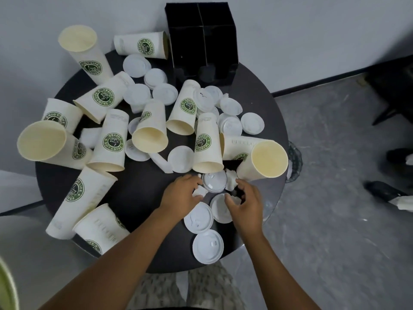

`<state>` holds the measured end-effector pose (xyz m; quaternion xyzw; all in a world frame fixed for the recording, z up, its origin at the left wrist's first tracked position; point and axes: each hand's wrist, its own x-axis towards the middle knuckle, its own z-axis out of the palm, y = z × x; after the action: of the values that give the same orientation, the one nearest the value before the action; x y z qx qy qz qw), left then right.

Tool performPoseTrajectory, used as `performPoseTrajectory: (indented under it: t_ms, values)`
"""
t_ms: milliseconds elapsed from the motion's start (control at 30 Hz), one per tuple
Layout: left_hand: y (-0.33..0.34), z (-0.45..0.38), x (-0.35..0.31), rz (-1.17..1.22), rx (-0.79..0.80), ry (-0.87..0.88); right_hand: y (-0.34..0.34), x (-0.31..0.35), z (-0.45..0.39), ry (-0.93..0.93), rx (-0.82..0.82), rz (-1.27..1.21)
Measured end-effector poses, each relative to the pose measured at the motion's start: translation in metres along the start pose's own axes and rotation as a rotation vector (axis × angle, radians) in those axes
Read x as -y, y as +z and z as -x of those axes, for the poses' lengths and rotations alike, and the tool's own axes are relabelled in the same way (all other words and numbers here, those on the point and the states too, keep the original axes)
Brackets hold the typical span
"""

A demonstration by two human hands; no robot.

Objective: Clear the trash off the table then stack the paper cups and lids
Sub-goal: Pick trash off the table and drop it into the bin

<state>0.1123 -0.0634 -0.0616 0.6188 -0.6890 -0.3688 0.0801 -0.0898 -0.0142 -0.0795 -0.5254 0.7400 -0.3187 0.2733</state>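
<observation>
A round dark table stands against a pale wall, with grey speckled floor to its right. It is crowded with paper cups bearing a green coffee logo, nearly all tipped on their sides. At the far left one big cup lies with its cream mouth toward the camera, and another cup lies behind it near the wall. Two more cups lie at the near left edge. Toward the middle, a cup lies with its open mouth facing forward, among scattered white lids and bits of crumpled white paper. At the back stands a black divided holder. The left hand lies near the front middle of the table, fingers curled around a wad of white tissue, just beside a greyish lid. Right of it, the right hand has its fingers bent around a dark scrap and some white paper; the grip is partly hidden. Below the hands, three lids lie along the near edge. At the right rim, a large cup lies with its mouth toward the camera. Beyond the table edge, a dark mesh bin shows on the floor
</observation>
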Motion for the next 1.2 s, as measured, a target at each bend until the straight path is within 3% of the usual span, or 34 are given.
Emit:
performPoseTrajectory:
  t_ms: [300,733,900,1200]
  values:
    - [-0.001,-0.005,0.009,-0.071,0.008,-0.015,0.019,-0.002,-0.018,0.064,-0.082,0.088]
    - [-0.025,0.013,-0.002,0.116,-0.22,0.056,0.028,0.005,-0.023,0.112,-0.066,0.171]
    - [-0.034,0.018,-0.017,0.206,-0.239,0.132,0.001,0.038,-0.003,0.012,-0.158,0.049]
    - [-0.07,0.028,-0.062,0.441,-0.212,0.159,-0.047,0.087,0.034,-0.179,-0.012,-0.176]
